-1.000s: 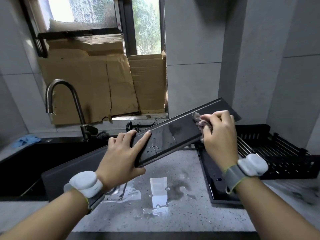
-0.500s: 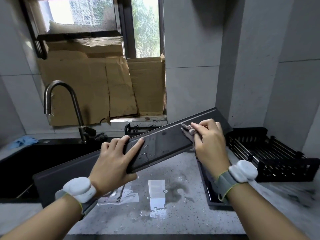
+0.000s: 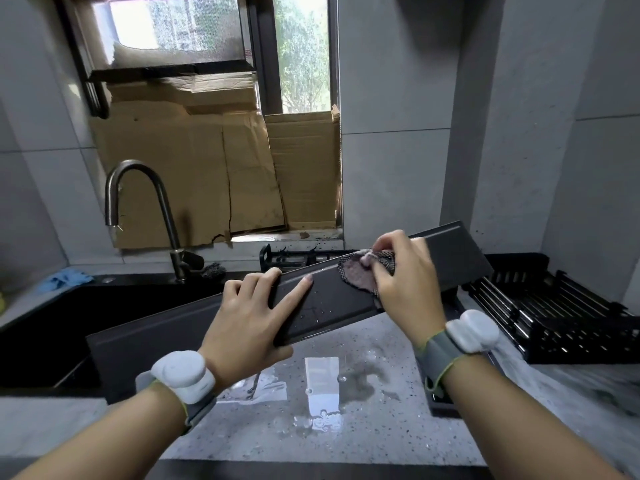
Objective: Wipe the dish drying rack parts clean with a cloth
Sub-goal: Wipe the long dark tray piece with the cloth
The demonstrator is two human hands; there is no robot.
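Wet countertop (image 3: 363,424) beneath; right hand (image 3: 403,275) half-hides cloth (image 3: 360,273) on tray (image 3: 346,299).

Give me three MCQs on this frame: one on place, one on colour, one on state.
1. Where is the wire dish rack?
A. in the sink
B. on the counter at right
C. on the window sill

2. What colour is the cloth by the sink's far left corner?
A. blue
B. red
C. white

3. How is the black tray held?
A. lying flat on the counter
B. hanging from the tap
C. lifted at a tilt, left hand gripping its lower end

Answers: 1 B, it sits right of the hands on the counter. 2 A, it shows blue. 3 C, the right hand presses a rag on it.
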